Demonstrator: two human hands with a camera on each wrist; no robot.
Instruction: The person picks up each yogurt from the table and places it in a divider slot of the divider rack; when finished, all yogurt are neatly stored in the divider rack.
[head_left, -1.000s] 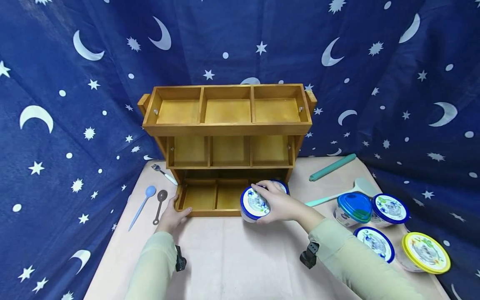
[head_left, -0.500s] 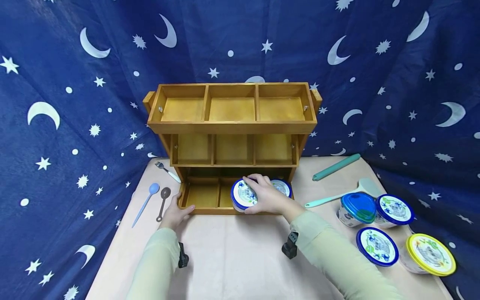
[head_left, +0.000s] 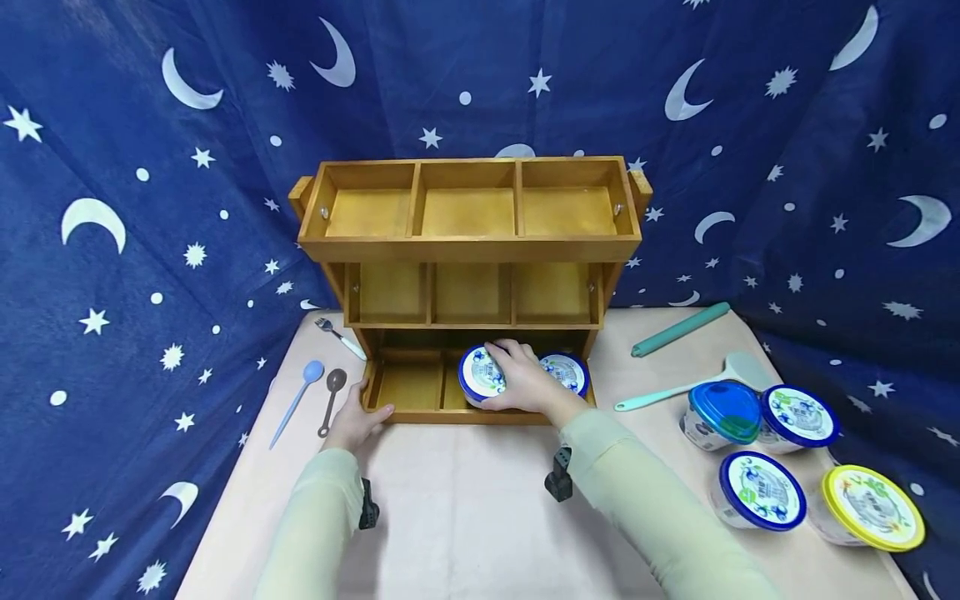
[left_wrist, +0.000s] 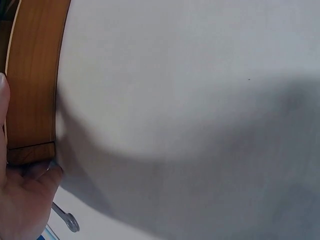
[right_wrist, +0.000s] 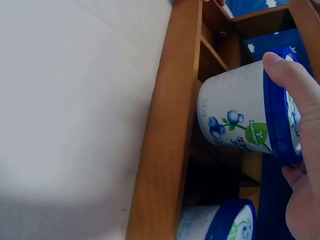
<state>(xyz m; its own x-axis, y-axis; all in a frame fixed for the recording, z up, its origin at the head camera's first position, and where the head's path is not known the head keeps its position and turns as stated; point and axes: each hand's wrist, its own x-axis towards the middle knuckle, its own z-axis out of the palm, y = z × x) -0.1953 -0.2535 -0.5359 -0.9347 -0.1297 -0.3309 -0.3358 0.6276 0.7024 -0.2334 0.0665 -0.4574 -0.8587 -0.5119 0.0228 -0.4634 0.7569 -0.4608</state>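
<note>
Blue-lidded tub at bottom tier of wooden organizer.
Right hand grips it from above; left hand holds organizer's front left corner.

Head cam: wide, fwd/dn; L/R wrist POVs: close, share tray front.

Open pale tablecloth before the three-tier brown wooden organizer, free bottom-left compartment (left hand gripping its outer corner), right hand and round white blue-lidded tub blocking the middle, second blue-lidded white tub obstructing its right.
</note>
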